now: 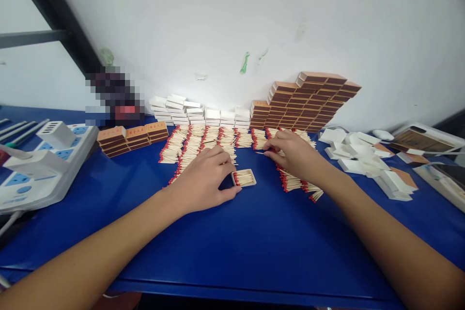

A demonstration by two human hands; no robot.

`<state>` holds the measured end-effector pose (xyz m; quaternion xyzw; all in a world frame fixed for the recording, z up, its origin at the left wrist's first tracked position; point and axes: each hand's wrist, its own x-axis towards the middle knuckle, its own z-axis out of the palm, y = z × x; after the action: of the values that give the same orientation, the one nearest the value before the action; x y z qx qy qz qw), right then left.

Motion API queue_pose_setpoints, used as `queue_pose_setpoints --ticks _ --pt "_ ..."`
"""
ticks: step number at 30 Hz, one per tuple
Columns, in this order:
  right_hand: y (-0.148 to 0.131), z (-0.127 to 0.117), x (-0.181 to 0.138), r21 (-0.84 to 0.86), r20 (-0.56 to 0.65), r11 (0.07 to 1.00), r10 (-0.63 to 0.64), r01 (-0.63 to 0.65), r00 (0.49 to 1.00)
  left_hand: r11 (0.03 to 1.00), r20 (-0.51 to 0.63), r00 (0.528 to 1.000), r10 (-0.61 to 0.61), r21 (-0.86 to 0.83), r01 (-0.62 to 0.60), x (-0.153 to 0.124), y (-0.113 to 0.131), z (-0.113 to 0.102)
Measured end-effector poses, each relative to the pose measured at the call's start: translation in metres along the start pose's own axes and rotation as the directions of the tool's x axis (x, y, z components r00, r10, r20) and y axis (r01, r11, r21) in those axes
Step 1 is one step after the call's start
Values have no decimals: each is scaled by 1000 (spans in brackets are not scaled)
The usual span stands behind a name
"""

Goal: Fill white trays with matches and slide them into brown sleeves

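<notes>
My left hand (207, 177) holds the left end of a small white matchbox tray (253, 183) between thumb and fingers. Red-headed matches (244, 178) lie side by side inside the tray, their heads toward my left hand. To the right, my right hand (290, 152) is bent over the rows of loose matches (290, 181), its fingertips closed. A single match (259, 152) sticks out to the left of those fingertips. More matches (189, 150) are spread in rows behind and left of my left hand, partly hidden by it.
Along the wall stand stacked white trays (196, 115) and a tall stack of brown matchboxes (301, 101). More matchboxes (132, 138) are at the left, near a power strip (78, 160). A loose heap of white trays (359, 152) lies right, beside phone-like devices (428, 135).
</notes>
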<state>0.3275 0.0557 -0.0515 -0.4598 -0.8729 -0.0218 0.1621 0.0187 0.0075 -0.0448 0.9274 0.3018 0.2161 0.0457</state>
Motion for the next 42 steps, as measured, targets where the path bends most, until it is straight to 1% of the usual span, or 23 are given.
queue_pose_setpoints --ticks 4,10,16,23,29,38,42 --pt "1 1 1 -29 -18 1000 -7 6 1000 1000 16 1000 -5 10 5 1 1 -1" --pt "-2 0 2 5 10 1000 -12 12 1000 1000 11 1000 -3 7 3 1 1 -1" --pt "-2 1 2 -1 0 1000 2 -2 1000 1000 9 1000 0 14 0 1 1 -1" --pt "-4 0 3 7 3 1000 -9 9 1000 1000 21 1000 1 8 -1 1 1 -1" --pt "-6 -1 4 27 10 999 -20 20 1000 1000 19 1000 1 12 -1 1 1 -1" --pt "-7 -2 4 81 49 997 -8 4 999 1000 22 1000 0 9 0 1 1 -1" --pt "-9 -1 3 107 45 994 -3 -2 999 1000 16 1000 3 18 -4 0 1 -1"
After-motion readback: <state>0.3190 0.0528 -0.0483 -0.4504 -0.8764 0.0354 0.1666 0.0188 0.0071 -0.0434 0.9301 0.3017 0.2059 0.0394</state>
